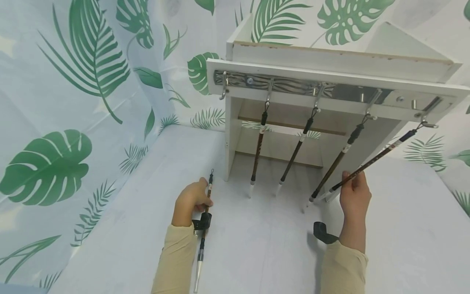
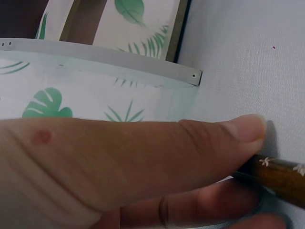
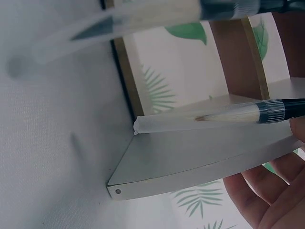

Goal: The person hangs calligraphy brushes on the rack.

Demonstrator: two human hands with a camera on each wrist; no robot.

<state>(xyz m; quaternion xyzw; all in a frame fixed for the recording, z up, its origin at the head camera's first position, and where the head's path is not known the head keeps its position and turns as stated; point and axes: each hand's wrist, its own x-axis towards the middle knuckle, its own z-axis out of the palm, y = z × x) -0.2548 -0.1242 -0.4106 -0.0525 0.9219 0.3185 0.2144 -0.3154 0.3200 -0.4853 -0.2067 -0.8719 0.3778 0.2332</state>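
Observation:
My left hand (image 1: 191,203) pinches a brown calligraphy brush (image 1: 200,247) with a clear cap, to the left of a white shelf unit (image 1: 230,141). In the left wrist view the thumb lies along the top and the brown handle (image 2: 281,179) comes out past its tip. At the right my right hand (image 1: 355,198) holds the lower part of the rightmost hanging brush (image 1: 380,156), whose loop is on a hook. In the right wrist view the capped tip (image 3: 200,120) is beside a side panel; most of the hand's grip is cut off.
A hook rail (image 1: 286,85) runs along the unit's front. Three more capped brushes hang from it, among them a brush (image 1: 258,147) at the left and a brush (image 1: 335,163) near my right hand. The leftmost hook (image 1: 224,85) bears no brush. A leaf-patterned backdrop (image 1: 110,94) stands behind.

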